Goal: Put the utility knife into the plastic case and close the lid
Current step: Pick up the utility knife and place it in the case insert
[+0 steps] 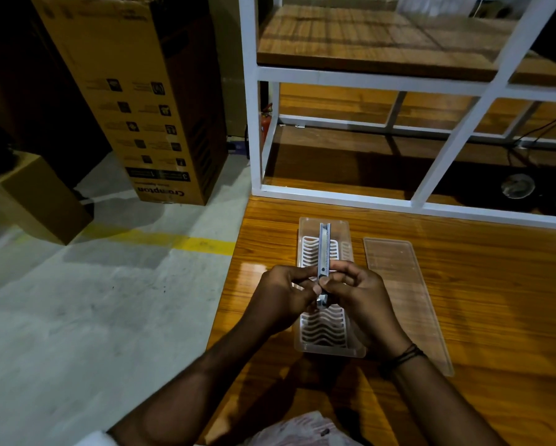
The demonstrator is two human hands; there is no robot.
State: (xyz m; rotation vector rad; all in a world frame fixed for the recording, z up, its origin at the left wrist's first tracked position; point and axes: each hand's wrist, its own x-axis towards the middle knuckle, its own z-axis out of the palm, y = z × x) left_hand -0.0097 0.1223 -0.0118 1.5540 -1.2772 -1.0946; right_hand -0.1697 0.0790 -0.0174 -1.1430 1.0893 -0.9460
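- The utility knife (323, 252) is held above the open plastic case (324, 286), its long axis running near to far; whether it touches the case cannot be told.
- The left hand (284, 297) and the right hand (358, 296) meet over the middle of the case, the fingers (337, 267) of both clamped on the near part of the knife.
- The pinching fingers cover the near portion of the knife body; only its near tip shows below them, and blade detail cannot be made out.
- The case lies on the wooden table (482, 284), lengthwise near to far. A white wavy-slotted insert shows in its bottom; the hands hide the middle stretch of it.
- The clear lid (405, 294) lies flat on the table just to the right of the case, apart from it. The right wrist, which wears a dark band (403, 357), covers part of its near left edge.
- A white metal frame (334, 191) stands at the far side of the table; its top is cut off by the picture edge.
- A tall cardboard box (141, 101) stands on the floor at far left, its print upside down and mostly too dim to read.
- A round glassy object (517, 185) at far right, behind the frame, is too dark to identify.
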